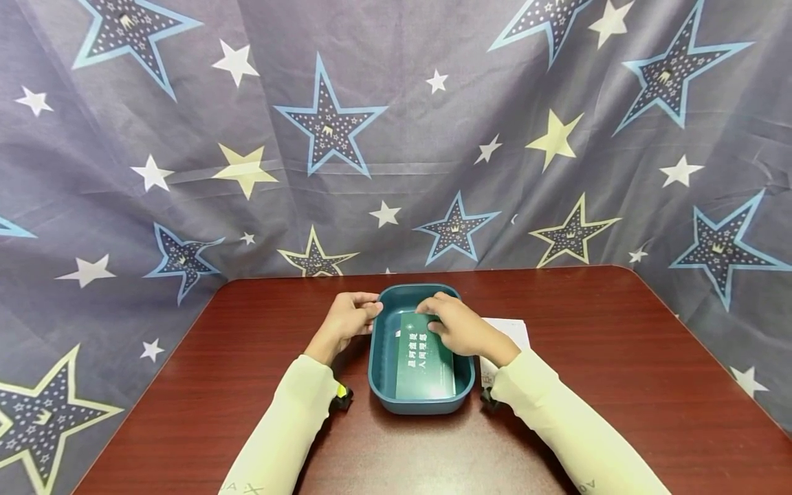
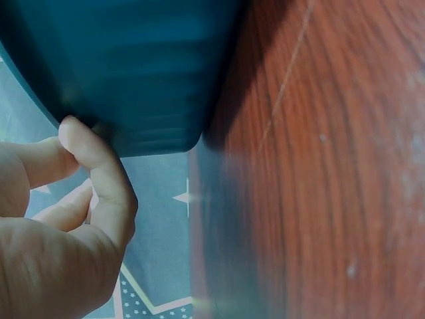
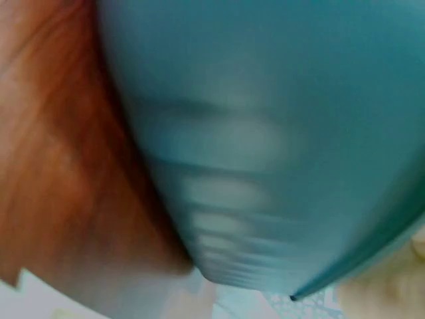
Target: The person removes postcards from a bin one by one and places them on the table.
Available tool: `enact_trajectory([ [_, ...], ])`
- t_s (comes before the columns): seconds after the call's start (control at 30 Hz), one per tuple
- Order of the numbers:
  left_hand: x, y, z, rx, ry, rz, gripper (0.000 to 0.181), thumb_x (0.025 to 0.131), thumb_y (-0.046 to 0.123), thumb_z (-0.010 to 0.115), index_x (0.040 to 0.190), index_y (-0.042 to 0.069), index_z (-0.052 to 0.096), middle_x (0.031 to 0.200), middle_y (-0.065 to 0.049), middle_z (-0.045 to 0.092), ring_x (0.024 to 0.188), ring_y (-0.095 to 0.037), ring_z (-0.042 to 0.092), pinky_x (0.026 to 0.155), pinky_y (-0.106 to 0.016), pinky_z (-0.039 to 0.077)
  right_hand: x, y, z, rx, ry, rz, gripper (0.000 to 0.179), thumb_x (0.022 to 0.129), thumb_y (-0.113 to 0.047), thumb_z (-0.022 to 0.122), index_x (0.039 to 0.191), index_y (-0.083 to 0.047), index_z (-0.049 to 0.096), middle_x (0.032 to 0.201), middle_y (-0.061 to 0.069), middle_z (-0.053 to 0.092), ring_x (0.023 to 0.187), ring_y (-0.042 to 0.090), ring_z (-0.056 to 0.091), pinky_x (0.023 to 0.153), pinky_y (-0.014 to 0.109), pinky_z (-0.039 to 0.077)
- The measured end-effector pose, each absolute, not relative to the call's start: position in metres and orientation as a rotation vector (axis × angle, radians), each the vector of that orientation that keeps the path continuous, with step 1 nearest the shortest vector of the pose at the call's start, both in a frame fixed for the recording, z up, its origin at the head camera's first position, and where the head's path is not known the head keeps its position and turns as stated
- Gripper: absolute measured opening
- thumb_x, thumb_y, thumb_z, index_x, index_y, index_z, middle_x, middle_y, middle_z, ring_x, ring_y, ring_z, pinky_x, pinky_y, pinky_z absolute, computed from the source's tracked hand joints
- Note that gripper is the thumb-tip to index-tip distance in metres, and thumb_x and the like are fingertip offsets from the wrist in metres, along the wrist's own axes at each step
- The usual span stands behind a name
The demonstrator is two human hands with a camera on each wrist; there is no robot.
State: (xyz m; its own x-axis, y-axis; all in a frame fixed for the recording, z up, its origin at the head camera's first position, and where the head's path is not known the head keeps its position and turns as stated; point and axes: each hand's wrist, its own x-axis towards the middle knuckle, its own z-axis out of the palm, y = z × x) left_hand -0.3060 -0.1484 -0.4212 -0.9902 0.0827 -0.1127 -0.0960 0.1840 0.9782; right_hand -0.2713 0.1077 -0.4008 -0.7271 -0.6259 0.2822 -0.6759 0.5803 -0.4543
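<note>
A teal plastic bin stands on the table in front of me, its ribbed outer wall close up in both wrist views. Inside it lies a green book with white characters on the cover. My left hand pinches the bin's rim near the far left corner; the left wrist view has its fingertips right at that edge. Reaching over the right rim, my right hand has bent fingers at the book's far edge and the thumb over its cover. The hand hides the book's far right corner.
A white printed booklet lies right of the bin, partly under my right forearm. The reddish-brown wooden table ends at a star-patterned grey curtain behind. Black wrist cameras sit beneath both sleeves, close to the bin's sides.
</note>
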Motion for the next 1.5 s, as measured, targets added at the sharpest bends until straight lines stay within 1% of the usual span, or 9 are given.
enact_trajectory([
  [0.17,-0.305,-0.148,-0.421,-0.016,2.306,1.922,0.034,0.099,0.008,0.068,0.132,-0.001,0.065,0.11,-0.019,0.068,0.067,-0.012,0.06,0.061,-0.025,0.057,-0.275,0.114,-0.395,1.135,-2.664,0.96,0.021,0.098,0.002,0.064,0.118,-0.002,0.066,0.106,0.008,0.071,0.1,0.023,0.067,0.088,0.039,0.056],
  [0.33,-0.305,-0.149,-0.421,-0.022,2.302,1.921,0.035,0.1,0.008,0.067,0.133,-0.001,0.064,0.113,-0.021,0.067,0.066,-0.012,0.059,0.061,-0.025,0.057,-0.279,0.122,-0.389,1.149,-2.622,1.098,0.022,0.098,0.003,0.065,0.119,-0.002,0.066,0.097,0.005,0.071,0.091,0.017,0.068,0.08,0.031,0.057],
  [0.47,-0.305,-0.149,-0.421,-0.022,2.3,1.925,0.035,0.099,0.008,0.068,0.133,-0.001,0.064,0.111,-0.02,0.068,0.066,-0.012,0.059,0.06,-0.024,0.056,-0.281,0.128,-0.383,1.148,-2.592,1.184,0.024,0.097,0.006,0.065,0.12,-0.002,0.066,0.098,0.007,0.07,0.091,0.018,0.069,0.079,0.03,0.058],
  [0.63,-0.305,-0.15,-0.423,-0.018,2.306,1.926,0.034,0.099,0.008,0.068,0.132,-0.001,0.065,0.107,-0.017,0.069,0.066,-0.013,0.059,0.06,-0.024,0.056,-0.282,0.133,-0.376,1.151,-2.553,1.226,0.023,0.097,0.006,0.065,0.119,-0.002,0.066,0.097,0.007,0.07,0.091,0.019,0.069,0.08,0.032,0.057],
  [0.87,-0.305,-0.15,-0.424,-0.002,2.294,1.936,0.034,0.099,0.008,0.068,0.131,-0.002,0.065,0.11,-0.021,0.068,0.065,-0.012,0.059,0.06,-0.024,0.056,-0.282,0.148,-0.365,1.079,-2.505,1.297,0.024,0.098,0.006,0.063,0.121,-0.001,0.065,0.096,0.009,0.069,0.09,0.021,0.068,0.075,0.03,0.055],
  [0.97,-0.305,-0.15,-0.422,-0.005,2.301,1.937,0.034,0.099,0.007,0.067,0.132,-0.002,0.065,0.109,-0.02,0.069,0.065,-0.012,0.059,0.06,-0.024,0.056,-0.282,0.156,-0.359,1.04,-2.493,1.315,0.025,0.099,0.005,0.062,0.123,0.0,0.064,0.101,0.012,0.069,0.095,0.024,0.068,0.076,0.029,0.054],
  [1.1,-0.304,-0.149,-0.421,-0.007,2.306,1.934,0.034,0.099,0.007,0.067,0.132,-0.003,0.064,0.111,-0.022,0.068,0.066,-0.012,0.06,0.06,-0.024,0.057,-0.281,0.166,-0.352,0.956,-2.498,1.322,0.027,0.1,0.005,0.061,0.126,-0.001,0.064,0.107,0.013,0.069,0.103,0.027,0.069,0.079,0.03,0.055],
  [1.33,-0.305,-0.149,-0.421,-0.013,2.308,1.925,0.034,0.099,0.008,0.068,0.132,-0.002,0.065,0.111,-0.022,0.068,0.067,-0.013,0.059,0.061,-0.024,0.056,-0.283,0.188,-0.345,0.823,-2.538,1.332,0.027,0.103,0.0,0.057,0.13,-0.003,0.061,0.106,0.014,0.069,0.095,0.027,0.066,0.073,0.032,0.055],
  [1.5,-0.305,-0.149,-0.421,-0.011,2.308,1.918,0.035,0.099,0.008,0.068,0.132,-0.001,0.065,0.112,-0.022,0.068,0.069,-0.014,0.06,0.061,-0.025,0.057,-0.285,0.204,-0.342,0.705,-2.56,1.402,0.023,0.105,-0.002,0.054,0.127,-0.002,0.06,0.103,0.017,0.066,0.088,0.027,0.062,0.069,0.032,0.054],
])
